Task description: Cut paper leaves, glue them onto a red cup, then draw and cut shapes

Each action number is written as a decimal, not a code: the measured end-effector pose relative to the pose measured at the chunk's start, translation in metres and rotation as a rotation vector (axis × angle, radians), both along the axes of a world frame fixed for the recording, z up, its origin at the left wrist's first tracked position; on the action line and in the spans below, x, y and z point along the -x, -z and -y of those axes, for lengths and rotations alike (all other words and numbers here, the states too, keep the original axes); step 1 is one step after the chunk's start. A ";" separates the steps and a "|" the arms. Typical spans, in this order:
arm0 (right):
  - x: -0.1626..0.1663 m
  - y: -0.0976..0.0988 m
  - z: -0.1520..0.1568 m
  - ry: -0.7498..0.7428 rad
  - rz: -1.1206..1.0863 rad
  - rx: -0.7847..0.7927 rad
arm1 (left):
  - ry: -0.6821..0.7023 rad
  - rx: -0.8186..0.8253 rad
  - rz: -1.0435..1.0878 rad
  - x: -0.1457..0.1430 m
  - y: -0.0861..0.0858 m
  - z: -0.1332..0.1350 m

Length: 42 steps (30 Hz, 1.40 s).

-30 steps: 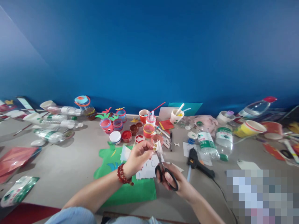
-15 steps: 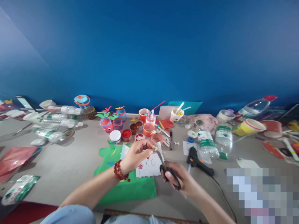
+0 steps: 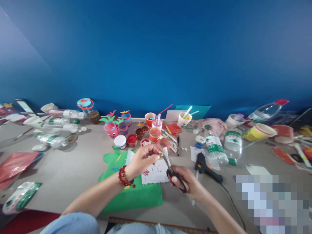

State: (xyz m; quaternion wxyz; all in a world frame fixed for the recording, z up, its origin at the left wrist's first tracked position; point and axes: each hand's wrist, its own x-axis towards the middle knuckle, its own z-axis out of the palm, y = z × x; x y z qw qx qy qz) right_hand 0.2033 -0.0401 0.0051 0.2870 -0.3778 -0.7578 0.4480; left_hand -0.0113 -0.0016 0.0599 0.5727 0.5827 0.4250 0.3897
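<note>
My left hand point(image 3: 142, 160), with a red bead bracelet on the wrist, pinches a small white paper piece point(image 3: 163, 152) above the table. My right hand point(image 3: 186, 182) grips black-handled scissors point(image 3: 173, 171), whose blades point up to that piece. Under both hands lies a white sheet point(image 3: 154, 173) with drawn shapes, on a green sheet point(image 3: 133, 193).
A black glue gun point(image 3: 206, 167) with its cord lies right of my hands. Paint pots, decorated cups point(image 3: 110, 130) and paper cups stand behind. Plastic bottles lie at the left point(image 3: 52, 140) and right point(image 3: 214, 149). Red paper point(image 3: 14, 164) sits at the far left. A blue wall rises behind.
Both hands have shifted slightly on the paper piece, and the scissors' handles have moved a little to the right and up. Nothing else on the table has moved.
</note>
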 end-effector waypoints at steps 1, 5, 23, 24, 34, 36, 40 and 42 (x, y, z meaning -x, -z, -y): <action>0.000 0.001 0.000 0.002 -0.001 -0.003 | 0.004 -0.003 -0.001 0.000 0.001 0.000; 0.001 0.004 -0.002 0.006 0.005 -0.012 | 0.021 -0.004 0.019 0.001 0.004 -0.001; -0.001 -0.002 -0.001 -0.067 -0.092 0.073 | 0.049 -0.019 -0.010 0.001 0.004 0.001; -0.001 -0.001 -0.001 -0.068 -0.092 0.066 | 0.049 -0.021 -0.017 0.001 0.004 0.001; -0.002 0.005 -0.002 -0.036 -0.059 -0.002 | 0.048 -0.022 -0.039 0.001 0.003 0.001; -0.001 0.004 -0.003 -0.033 -0.052 -0.024 | 0.050 -0.022 -0.034 0.001 0.004 0.001; -0.002 0.005 -0.005 -0.036 -0.015 -0.065 | 0.064 -0.019 -0.016 0.001 0.006 0.000; -0.003 0.008 -0.005 -0.040 0.007 -0.078 | 0.070 -0.027 -0.013 0.001 0.006 -0.001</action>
